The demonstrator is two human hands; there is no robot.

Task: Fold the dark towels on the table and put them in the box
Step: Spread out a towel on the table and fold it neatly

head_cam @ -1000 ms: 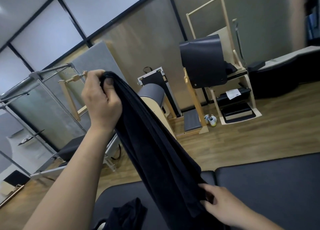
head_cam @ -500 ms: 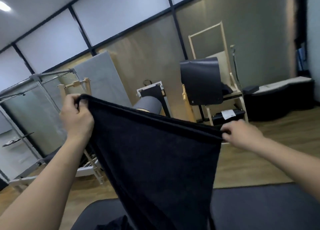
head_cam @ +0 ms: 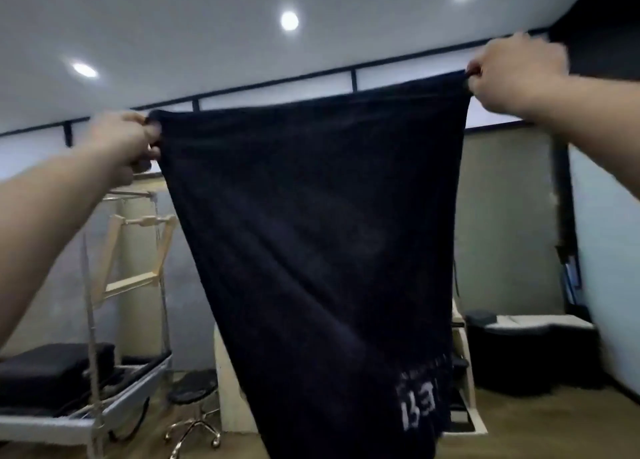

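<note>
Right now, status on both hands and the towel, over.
Both up: left hand and right hand each pinch a top corner. The dark towel hangs spread, not yet folded. Nothing seen in the way.

I see a white ceiling [head_cam: 173, 26] with three round recessed lights [head_cam: 289, 20] and a strip of high frosted panes [head_cam: 263, 93] above grey walls [head_cam: 502, 216]. On the wooden floor [head_cam: 540, 427] at left stands a metal-framed bed [head_cam: 41, 427] with a black pad [head_cam: 52, 367]. A pale wooden ladder frame [head_cam: 135, 251] rises behind it, and a black stool [head_cam: 194, 393] on a chrome base is beside it. A black bench [head_cam: 530, 351] lies far right
</note>
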